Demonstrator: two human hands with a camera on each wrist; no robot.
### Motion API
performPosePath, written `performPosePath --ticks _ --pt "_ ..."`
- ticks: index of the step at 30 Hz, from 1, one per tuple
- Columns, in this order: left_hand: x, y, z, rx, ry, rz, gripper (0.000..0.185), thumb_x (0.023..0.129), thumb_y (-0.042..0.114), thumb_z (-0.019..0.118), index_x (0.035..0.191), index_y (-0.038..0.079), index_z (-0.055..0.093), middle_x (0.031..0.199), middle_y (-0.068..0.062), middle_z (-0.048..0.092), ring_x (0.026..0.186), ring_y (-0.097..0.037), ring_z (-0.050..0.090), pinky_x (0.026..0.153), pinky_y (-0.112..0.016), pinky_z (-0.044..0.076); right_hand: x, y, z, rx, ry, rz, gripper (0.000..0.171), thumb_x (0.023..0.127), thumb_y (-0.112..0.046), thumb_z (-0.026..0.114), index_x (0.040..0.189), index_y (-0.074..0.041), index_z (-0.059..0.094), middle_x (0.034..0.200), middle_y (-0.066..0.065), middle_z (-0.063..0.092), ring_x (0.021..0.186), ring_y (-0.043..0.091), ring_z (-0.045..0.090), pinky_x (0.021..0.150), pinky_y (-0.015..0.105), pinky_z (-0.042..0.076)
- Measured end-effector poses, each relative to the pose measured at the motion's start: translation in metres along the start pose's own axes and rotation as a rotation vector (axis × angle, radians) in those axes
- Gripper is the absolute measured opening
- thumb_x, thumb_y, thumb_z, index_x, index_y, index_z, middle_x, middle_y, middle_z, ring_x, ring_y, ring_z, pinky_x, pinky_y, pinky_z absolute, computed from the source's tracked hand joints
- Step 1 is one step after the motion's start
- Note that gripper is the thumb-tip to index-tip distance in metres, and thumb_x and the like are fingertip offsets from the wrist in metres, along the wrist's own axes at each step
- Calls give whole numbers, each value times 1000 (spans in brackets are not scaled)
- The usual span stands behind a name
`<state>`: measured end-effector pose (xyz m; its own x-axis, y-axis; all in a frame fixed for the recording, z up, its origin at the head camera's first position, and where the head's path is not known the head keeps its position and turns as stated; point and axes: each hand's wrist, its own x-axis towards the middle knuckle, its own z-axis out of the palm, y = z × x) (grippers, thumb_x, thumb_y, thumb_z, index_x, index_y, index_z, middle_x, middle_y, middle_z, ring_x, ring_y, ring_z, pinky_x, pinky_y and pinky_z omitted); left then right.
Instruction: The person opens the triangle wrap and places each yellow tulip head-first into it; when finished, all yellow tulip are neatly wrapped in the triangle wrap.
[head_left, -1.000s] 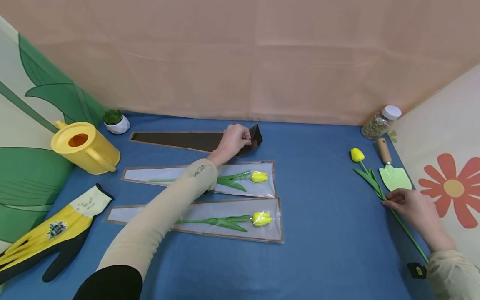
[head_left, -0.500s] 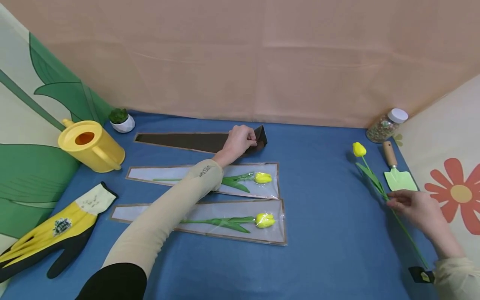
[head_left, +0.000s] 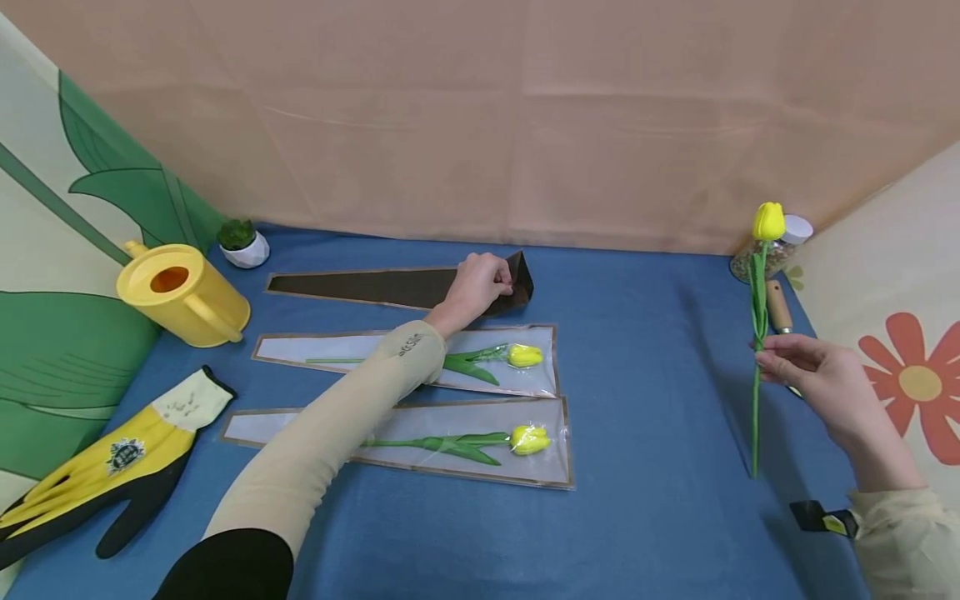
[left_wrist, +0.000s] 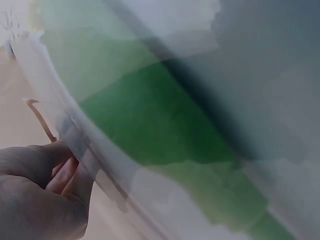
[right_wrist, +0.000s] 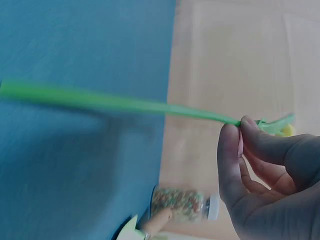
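My left hand pinches the raised mouth of a dark, tapered flower sleeve at the back of the table. In the left wrist view, the left fingers meet at the edge of a translucent sheet. My right hand pinches a yellow tulip by its stem between thumb and fingertips, bloom upward, above the table's right side. The right wrist view shows the green stem running out from the pinch. Two pale sleeves lie in front, each with a yellow tulip inside.
At left are a yellow watering can, a small potted plant and a yellow-black glove. A jar of pebbles and a wooden-handled trowel stand behind the right hand. A black item lies near the right sleeve.
My right hand has lifted the tulip off the table and swung it from slanting to upright. The left hand stays at the dark sleeve's mouth.
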<state>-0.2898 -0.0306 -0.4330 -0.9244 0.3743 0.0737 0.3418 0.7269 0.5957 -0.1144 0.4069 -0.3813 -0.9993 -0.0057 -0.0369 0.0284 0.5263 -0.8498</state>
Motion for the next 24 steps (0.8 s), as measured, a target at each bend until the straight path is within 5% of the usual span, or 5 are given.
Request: performPosePath --ticks 4,11,17,24 --pt "-1 0 -1 1 1 3 6 98 9 79 95 3 79 96 -9 77 89 -23 71 85 -37 56 9 -8 6 205 -14 -15 30 106 6 61 109 -20 76 98 -15 76 80 3 75 74 14 57" --pt "1 -2 1 5 19 2 7 96 10 82 94 4 80 96 -8 78 87 -22 72 82 -35 57 29 -25 33 623 85 -48 15 102 9 65 106 -2 74 100 2 79 84 12 79 76 23 61" --pt "0 -1 1 3 26 -1 6 96 11 82 93 6 80 96 -8 78 86 -21 71 81 -34 57 50 -41 65 815 160 -107 8 100 11 67 103 4 71 96 10 79 83 17 79 78 27 62" --pt "0 2 2 -9 18 4 7 97 11 81 96 5 81 97 -8 78 85 -20 71 79 -34 57 77 -58 97 961 295 -45 6 96 6 76 100 5 71 91 13 79 80 18 78 80 28 62"
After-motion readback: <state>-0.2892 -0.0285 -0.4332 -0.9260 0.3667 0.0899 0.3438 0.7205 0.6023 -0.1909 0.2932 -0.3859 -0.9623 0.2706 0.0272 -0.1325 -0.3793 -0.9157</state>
